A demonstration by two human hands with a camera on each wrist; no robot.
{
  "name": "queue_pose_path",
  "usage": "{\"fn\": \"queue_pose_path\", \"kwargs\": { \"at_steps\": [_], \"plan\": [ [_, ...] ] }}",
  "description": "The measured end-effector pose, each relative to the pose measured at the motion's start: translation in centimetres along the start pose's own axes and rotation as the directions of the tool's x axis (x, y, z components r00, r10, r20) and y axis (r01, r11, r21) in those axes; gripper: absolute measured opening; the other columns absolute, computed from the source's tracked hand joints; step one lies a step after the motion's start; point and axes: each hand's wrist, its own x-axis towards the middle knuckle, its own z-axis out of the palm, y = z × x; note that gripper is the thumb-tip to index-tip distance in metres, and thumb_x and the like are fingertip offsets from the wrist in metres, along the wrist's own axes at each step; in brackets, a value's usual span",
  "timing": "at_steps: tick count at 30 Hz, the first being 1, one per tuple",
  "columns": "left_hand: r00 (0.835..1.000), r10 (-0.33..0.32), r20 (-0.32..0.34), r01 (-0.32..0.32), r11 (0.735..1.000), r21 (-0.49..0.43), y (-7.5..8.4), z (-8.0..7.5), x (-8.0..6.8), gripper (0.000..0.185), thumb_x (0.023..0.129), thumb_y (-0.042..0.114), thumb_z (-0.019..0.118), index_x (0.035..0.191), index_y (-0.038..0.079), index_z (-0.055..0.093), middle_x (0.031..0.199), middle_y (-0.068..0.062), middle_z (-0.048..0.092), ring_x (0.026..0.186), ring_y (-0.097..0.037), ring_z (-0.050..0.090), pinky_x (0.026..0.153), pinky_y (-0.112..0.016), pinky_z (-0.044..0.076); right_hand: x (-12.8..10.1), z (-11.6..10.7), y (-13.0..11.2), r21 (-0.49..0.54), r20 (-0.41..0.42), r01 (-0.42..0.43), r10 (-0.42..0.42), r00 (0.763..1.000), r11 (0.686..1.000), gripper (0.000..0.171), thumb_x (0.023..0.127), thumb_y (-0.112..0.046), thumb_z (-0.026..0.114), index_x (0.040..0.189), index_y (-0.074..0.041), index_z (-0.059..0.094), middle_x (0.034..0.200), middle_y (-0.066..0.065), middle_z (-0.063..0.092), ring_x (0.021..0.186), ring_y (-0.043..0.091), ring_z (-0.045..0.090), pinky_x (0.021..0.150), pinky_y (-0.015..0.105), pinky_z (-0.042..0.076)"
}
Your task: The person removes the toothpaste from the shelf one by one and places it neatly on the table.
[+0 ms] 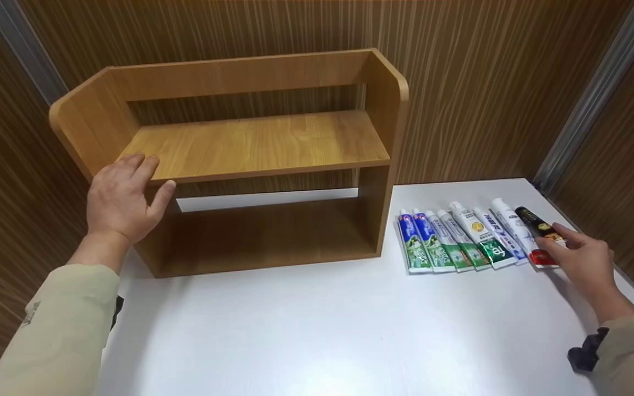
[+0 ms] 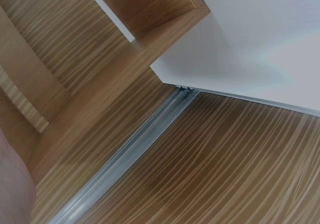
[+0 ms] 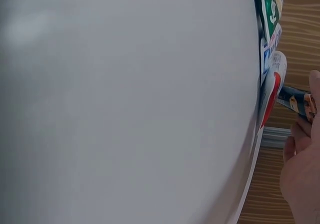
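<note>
Head looks down; wrists skim table [image 1: 317, 330] closely.

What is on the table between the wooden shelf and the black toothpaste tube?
Six toothpaste tubes lie side by side between the wooden shelf and the black toothpaste tube, on the white table. The head view shows it.

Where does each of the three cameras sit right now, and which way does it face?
Head: looks forward and down at wooden two-tier shelf, white table, both hands.
Left wrist: beside shelf side, faces striped wall; only a skin edge shows.
Right wrist: skims the table toward the black toothpaste tube; right hand shows.
Shared: head and right wrist show the tube.
</note>
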Motion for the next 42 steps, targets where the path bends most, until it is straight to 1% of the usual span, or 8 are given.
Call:
{"fn": "queue_pose_path", "kwargs": {
  "at_steps": [4,11,14,19,27,36,39,42],
  "plan": [
    [1.000,-0.002,0.022,0.002,1.000,0.004,0.1,0.0,0.1,0.064,0.106,0.055,0.049,0.148,0.007,0.056,0.152,-0.025,0.053,0.142,-0.045,0.047,0.121,-0.062,0.033,0.0,-0.1,0.6,-0.008,0.033,0.007,-0.007,0.999,1.000,0.093,0.094,-0.066,0.070,0.164,-0.015,0.034,0.162,0.036,0.032,0.143,0.054,0.031,0.072,0.017,0.054],
    [0.999,-0.013,0.035,0.012,1.000,0.020,-0.1,-0.3,0.0,0.065,0.106,0.056,0.047,0.148,0.006,0.056,0.152,-0.025,0.052,0.144,-0.044,0.046,0.121,-0.062,0.033,0.4,-0.2,1.0,-0.029,0.078,0.002,0.000,0.997,1.000,0.098,0.093,-0.068,0.069,0.165,-0.015,0.029,0.165,0.038,0.025,0.147,0.060,0.026,0.071,0.012,0.048],
    [0.999,-0.016,0.042,0.015,1.000,0.019,0.0,-0.5,0.1,0.066,0.107,0.057,0.046,0.148,0.006,0.055,0.153,-0.025,0.052,0.144,-0.045,0.046,0.121,-0.062,0.032,0.7,-0.4,1.1,-0.045,0.081,-0.024,0.027,0.996,0.999,0.100,0.093,-0.070,0.068,0.165,-0.015,0.027,0.166,0.038,0.021,0.149,0.062,0.023,0.079,0.022,0.050],
    [0.998,-0.022,0.050,0.022,1.000,0.019,0.2,-0.6,0.1,0.067,0.107,0.057,0.045,0.150,0.007,0.054,0.154,-0.025,0.051,0.144,-0.045,0.045,0.123,-0.061,0.031,1.0,-0.6,1.4,-0.068,0.093,-0.052,0.059,0.994,0.996,0.102,0.091,-0.072,0.068,0.165,-0.017,0.023,0.167,0.039,0.016,0.150,0.063,0.020,0.096,0.048,0.048],
    [0.999,-0.016,0.029,0.016,1.000,0.008,0.1,-0.4,0.0,0.065,0.106,0.055,0.048,0.148,0.006,0.056,0.153,-0.025,0.053,0.144,-0.044,0.046,0.122,-0.061,0.033,1.4,-0.9,2.3,-0.120,0.109,-0.050,0.063,0.992,0.992,0.106,0.090,-0.076,0.066,0.166,-0.018,0.019,0.161,0.045,0.021,0.142,0.062,0.026,0.089,0.047,0.047],
    [1.000,-0.017,0.019,0.017,1.000,0.004,0.1,-0.2,-0.1,0.064,0.105,0.054,0.049,0.147,0.007,0.057,0.152,-0.024,0.054,0.143,-0.043,0.047,0.122,-0.060,0.033,1.5,-1.1,2.6,-0.125,0.133,-0.046,0.063,0.989,0.991,0.107,0.090,-0.077,0.064,0.166,-0.019,0.016,0.158,0.043,0.024,0.137,0.060,0.030,0.085,0.047,0.047],
    [1.000,-0.016,0.025,0.016,1.000,0.006,0.1,-0.2,-0.1,0.064,0.106,0.055,0.048,0.148,0.007,0.056,0.153,-0.024,0.053,0.144,-0.043,0.047,0.123,-0.060,0.032,1.6,-1.2,2.7,-0.118,0.155,-0.061,0.079,0.985,0.991,0.107,0.091,-0.077,0.063,0.166,-0.019,0.013,0.160,0.044,0.019,0.140,0.062,0.026,0.095,0.059,0.048],
    [0.999,-0.017,0.030,0.017,1.000,0.010,0.2,-0.3,-0.1,0.064,0.106,0.054,0.048,0.148,0.006,0.056,0.153,-0.024,0.053,0.144,-0.043,0.046,0.123,-0.060,0.032,1.8,-1.3,2.7,-0.083,0.194,-0.075,0.090,0.977,0.994,0.108,0.092,-0.075,0.064,0.166,-0.018,0.011,0.165,0.043,0.012,0.147,0.064,0.017,0.107,0.074,0.038]
  ]
}}
